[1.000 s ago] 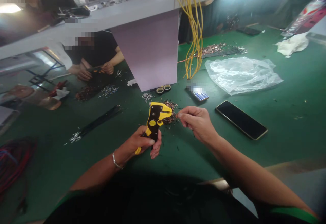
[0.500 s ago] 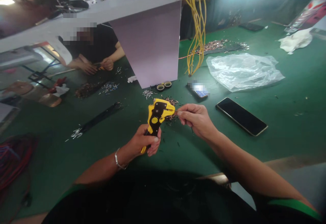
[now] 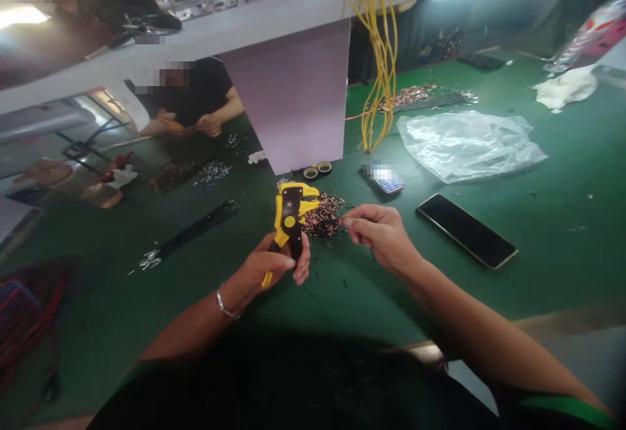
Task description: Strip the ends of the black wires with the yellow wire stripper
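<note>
Wire strippers (image 3: 289,221), yellow and black, stand upright in the left hand (image 3: 267,263), fingers wrapped round the grip, handle end poking out below. Light and rigid; the grip is the place to hold them, leaving the head free. Far left, a co-worker's hands (image 3: 210,124) work across the bench, beyond a pale partition (image 3: 288,97). A bundle of black wires (image 3: 195,229) lies on the green mat (image 3: 548,286). Just behind the strippers sits a heap of copper-tipped wire bits (image 3: 323,216). Right hand (image 3: 384,237): thumb and forefinger pressed together, apparently pinching a thin wire (image 3: 345,220), though it's too fine to be sure. Flimsy, so best held near its end. Further right, a phone (image 3: 467,231) and a plastic bag (image 3: 469,146). Against the earlier frame, the strippers' head is no longer tipped toward the right fingertips; there's a small gap now.
</note>
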Tool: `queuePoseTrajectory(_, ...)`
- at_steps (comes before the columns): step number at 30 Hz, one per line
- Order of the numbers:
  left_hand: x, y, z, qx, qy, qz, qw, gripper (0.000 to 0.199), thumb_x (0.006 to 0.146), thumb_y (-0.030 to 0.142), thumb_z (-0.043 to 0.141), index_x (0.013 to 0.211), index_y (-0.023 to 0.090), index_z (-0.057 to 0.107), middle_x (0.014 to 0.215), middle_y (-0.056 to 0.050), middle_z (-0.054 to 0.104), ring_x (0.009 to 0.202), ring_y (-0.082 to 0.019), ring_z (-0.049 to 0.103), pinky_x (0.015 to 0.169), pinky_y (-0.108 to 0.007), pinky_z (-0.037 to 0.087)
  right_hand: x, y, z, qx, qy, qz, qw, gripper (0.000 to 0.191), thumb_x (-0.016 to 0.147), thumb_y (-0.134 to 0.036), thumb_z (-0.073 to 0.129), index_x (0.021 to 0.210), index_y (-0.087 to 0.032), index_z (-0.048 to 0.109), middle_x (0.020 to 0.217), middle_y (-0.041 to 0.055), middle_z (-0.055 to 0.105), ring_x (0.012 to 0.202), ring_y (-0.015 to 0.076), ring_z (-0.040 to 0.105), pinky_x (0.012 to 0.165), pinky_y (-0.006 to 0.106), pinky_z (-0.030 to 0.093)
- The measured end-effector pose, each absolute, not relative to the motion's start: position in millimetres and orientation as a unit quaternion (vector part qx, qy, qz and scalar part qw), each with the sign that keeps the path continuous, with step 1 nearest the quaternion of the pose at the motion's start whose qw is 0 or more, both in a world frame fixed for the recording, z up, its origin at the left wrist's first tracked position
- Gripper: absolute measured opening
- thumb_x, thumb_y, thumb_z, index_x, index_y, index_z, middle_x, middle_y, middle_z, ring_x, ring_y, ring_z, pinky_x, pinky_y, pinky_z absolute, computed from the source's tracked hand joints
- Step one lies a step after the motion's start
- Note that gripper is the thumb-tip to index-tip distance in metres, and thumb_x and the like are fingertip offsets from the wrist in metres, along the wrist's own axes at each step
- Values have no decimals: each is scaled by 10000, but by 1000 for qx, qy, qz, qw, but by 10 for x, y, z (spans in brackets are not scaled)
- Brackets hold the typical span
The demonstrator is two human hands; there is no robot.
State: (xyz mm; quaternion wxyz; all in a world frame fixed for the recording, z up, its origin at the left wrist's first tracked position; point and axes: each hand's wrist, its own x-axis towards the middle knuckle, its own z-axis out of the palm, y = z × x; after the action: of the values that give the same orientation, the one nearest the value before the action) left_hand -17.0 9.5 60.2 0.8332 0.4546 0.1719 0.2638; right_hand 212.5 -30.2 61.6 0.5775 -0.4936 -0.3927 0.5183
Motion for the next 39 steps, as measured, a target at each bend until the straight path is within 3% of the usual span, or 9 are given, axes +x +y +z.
queuePoseTrajectory(4, -177, 170, 581, 467, 200, 313, 803, 302, 669, 156, 709, 955, 107, 628, 762, -42, 626, 580, -143, 575, 557, -319, 501, 2112, -320, 619, -520, -427, 490, 554, 143, 690, -320, 721, 653, -182, 721, 441, -40, 552, 389, 68, 356, 407, 253, 242)
queuePoseTrajectory(9, -171, 238, 535, 502, 245, 370, 743, 336, 686, 157, 757, 992, 121, 624, 792, -35, 643, 637, -155, 614, 618, -337, 530, 2039, -369, 600, -530, -536, 444, 485, 149, 703, -313, 676, 621, -196, 715, 495, -23, 581, 472, 110, 482, 490, 275, 366)
queuePoseTrajectory(16, -188, 217, 494, 547, 282, 358, 702, 347, 711, 205, 791, 1005, 148, 615, 828, -24, 637, 683, -152, 632, 682, -340, 548, 1933, -416, 511, -527, -617, 398, 429, 190, 739, -292, 602, 624, -197, 719, 552, -12, 626, 513, 114, 476, 517, 274, 372)
queuePoseTrajectory(23, -179, 182, 475, 588, 290, 315, 686, 286, 735, 218, 765, 952, 146, 593, 781, -6, 590, 616, -124, 586, 606, -314, 528, 1914, -430, 467, -528, -636, 397, 400, 202, 752, -302, 593, 654, -202, 738, 571, -1, 647, 528, 129, 509, 528, 282, 389)
queuePoseTrajectory(35, -200, 246, 407, 582, 316, 345, 665, 272, 690, 151, 713, 927, 158, 581, 747, 4, 605, 597, -126, 582, 592, -308, 509, 1965, -401, 524, -536, -586, 413, 446, 187, 744, -318, 640, 630, -200, 729, 567, 1, 639, 504, 122, 494, 514, 282, 401)
queuePoseTrajectory(39, -194, 277, 402, 577, 314, 338, 674, 352, 650, 157, 747, 976, 151, 614, 893, -62, 692, 673, -152, 622, 653, -332, 527, 1979, -380, 532, -549, -548, 421, 470, 195, 746, -347, 650, 665, -193, 739, 505, -11, 585, 463, 115, 474, 485, 280, 378)
